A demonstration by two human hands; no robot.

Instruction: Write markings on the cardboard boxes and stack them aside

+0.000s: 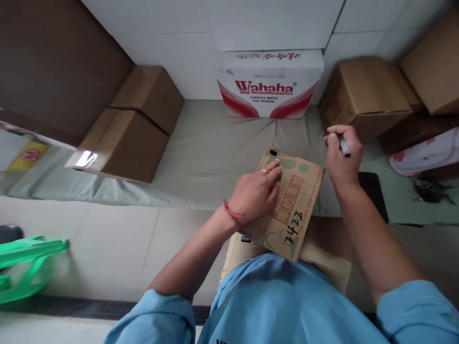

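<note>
Coconut box (290,205) on our lap, by the mat (215,143) | left hand (256,193) flat, fingers together, pinning it | right hand (340,155) clamped on marker (344,147), off the box | "2422" inked; further marking needs steady hold.

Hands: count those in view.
2: left hand flat on the coconut box, right hand beside it, holding a marker. No others visible.

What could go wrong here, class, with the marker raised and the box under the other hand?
The handwritten 2422 may be wet; the left hand lies close and could smear it. The coconut box, steadied only by that flat hand, might slide. The marker in the right hand could mark the sheet.
</note>
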